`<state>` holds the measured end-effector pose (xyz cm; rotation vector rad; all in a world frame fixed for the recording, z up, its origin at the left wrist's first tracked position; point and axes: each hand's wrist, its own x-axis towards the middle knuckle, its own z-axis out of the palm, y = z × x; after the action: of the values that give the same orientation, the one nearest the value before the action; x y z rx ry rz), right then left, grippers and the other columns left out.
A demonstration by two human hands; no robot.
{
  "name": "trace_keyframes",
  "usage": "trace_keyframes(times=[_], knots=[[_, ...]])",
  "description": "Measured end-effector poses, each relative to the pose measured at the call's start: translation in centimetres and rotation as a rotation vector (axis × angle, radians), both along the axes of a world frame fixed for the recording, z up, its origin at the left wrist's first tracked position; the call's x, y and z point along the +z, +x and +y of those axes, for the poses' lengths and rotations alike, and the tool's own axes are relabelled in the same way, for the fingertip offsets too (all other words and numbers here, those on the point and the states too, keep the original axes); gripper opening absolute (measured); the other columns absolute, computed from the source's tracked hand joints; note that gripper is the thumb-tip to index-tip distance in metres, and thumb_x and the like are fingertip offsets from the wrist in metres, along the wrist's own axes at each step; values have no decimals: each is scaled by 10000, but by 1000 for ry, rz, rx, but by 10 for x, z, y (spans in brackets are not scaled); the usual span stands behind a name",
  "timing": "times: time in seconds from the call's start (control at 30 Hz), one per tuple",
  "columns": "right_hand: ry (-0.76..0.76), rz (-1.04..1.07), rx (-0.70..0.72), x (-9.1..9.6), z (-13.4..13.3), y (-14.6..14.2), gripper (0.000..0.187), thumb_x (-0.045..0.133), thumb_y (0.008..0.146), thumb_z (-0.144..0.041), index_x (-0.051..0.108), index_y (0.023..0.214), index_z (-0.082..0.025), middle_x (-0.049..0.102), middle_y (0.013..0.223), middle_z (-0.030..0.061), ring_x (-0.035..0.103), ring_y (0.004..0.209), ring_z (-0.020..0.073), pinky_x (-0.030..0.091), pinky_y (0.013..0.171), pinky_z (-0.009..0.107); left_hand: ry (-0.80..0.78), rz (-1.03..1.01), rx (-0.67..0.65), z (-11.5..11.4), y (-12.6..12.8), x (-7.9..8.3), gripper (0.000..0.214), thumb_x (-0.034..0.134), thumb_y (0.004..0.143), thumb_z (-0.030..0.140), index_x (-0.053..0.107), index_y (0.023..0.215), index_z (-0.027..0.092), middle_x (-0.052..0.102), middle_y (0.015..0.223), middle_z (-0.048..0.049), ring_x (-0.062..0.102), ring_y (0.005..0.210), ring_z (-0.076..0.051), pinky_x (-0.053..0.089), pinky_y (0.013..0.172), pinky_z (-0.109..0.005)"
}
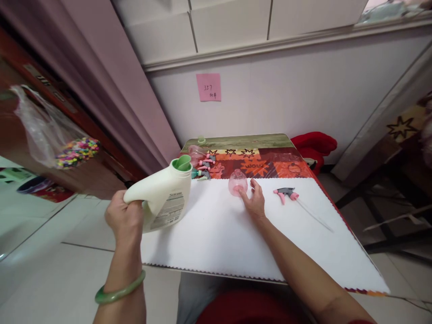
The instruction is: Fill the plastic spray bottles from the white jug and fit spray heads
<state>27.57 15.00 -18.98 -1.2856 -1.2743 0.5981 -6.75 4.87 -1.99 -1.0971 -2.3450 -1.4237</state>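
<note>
My left hand point(126, 216) is closed around the handle of a cream-white detergent jug point(165, 193), which is held tilted over the table's left side. The jug has no cap on, and a green pouring spout point(182, 163) shows in its mouth. Beside a clear pink spray bottle point(237, 181), my right hand point(255, 200) has its fingers apart. Its thumb overlaps the bottle's near side; whether it touches is hard to tell. A grey-and-pink spray trigger head point(286, 193) with a long clear tube lies to the right of that hand.
White cloth point(209, 238) covers the table's near part; a patterned red cover point(256, 167) shows behind. More spray bottles point(195, 155) and trigger heads point(205, 165) lie at the back left, near a green cap point(201, 140). A bag of colourful beads point(77, 152) hangs at left.
</note>
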Motion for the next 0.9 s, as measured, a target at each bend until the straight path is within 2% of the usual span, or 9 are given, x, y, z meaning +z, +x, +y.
trace_keyframes(times=[0.1, 0.17, 0.3, 0.43, 0.5, 0.57, 0.67, 0.83, 0.9], knots=[[5, 9, 1, -1, 0, 0, 800, 674, 848, -672, 528, 1420, -133, 613, 1404, 232, 598, 1291, 336, 497, 1075, 537, -90, 98, 41, -1, 21, 17, 182, 666, 731, 299, 695, 874, 191, 579, 717, 7, 498, 704, -207, 398, 696, -365], [9, 12, -4, -1, 0, 0, 788, 664, 856, -670, 532, 1413, -128, 617, 1398, 233, 604, 1280, 336, 498, 1074, 536, -135, 112, 38, 0, 38, 23, 139, 645, 732, 280, 681, 843, 204, 568, 713, 0, 495, 708, -216, 399, 711, -376], [32, -20, -34, 5, -2, 1, 747, 623, 886, -667, 532, 1412, -146, 627, 1380, 223, 612, 1268, 337, 488, 1088, 560, -239, 61, 58, 2, 57, 20, 101, 643, 728, 274, 653, 817, 225, 558, 713, -20, 523, 732, -253, 414, 735, -405], [178, -120, -69, 18, -14, 3, 692, 595, 919, -616, 513, 1442, -171, 592, 1440, 223, 531, 1392, 365, 413, 1168, 618, -234, 82, 72, 3, 61, 12, 130, 629, 750, 304, 642, 858, 233, 603, 780, -54, 596, 816, -317, 446, 779, -447], [273, -148, 9, 27, -24, 1, 650, 603, 917, -595, 536, 1423, -193, 604, 1430, 209, 525, 1403, 370, 406, 1181, 626, -212, 146, 29, 5, 63, 10, 122, 604, 768, 318, 621, 855, 234, 615, 808, -72, 610, 861, -340, 455, 808, -467], [322, -114, 166, 37, -32, -8, 601, 634, 906, -579, 579, 1377, -210, 645, 1367, 193, 575, 1348, 366, 449, 1157, 612, -192, 220, -16, 7, 67, 8, 98, 569, 787, 313, 595, 840, 234, 616, 821, -81, 608, 889, -346, 454, 833, -476], [218, 55, 391, 51, -39, -35, 593, 687, 889, -574, 599, 1360, -225, 659, 1343, 172, 621, 1280, 346, 547, 1061, 559, -188, 276, -19, 10, 73, 8, 67, 543, 793, 273, 571, 838, 234, 619, 840, -84, 597, 896, -338, 444, 839, -474], [-98, 419, 501, 71, -32, -92, 907, 820, 760, -586, 432, 1508, -252, 499, 1550, 186, 577, 1352, 358, 597, 983, 513, -208, 299, 20, 10, 77, 8, 67, 538, 822, 263, 582, 859, 229, 629, 871, -88, 597, 916, -334, 433, 835, -454], [-151, 532, 585, 72, -25, -106, 957, 870, 701, -549, 417, 1494, -265, 540, 1512, 170, 626, 1283, 335, 629, 907, 463, -221, 345, -9, 9, 79, 6, 99, 532, 844, 277, 604, 887, 224, 634, 888, -96, 603, 938, -337, 434, 845, -450]])
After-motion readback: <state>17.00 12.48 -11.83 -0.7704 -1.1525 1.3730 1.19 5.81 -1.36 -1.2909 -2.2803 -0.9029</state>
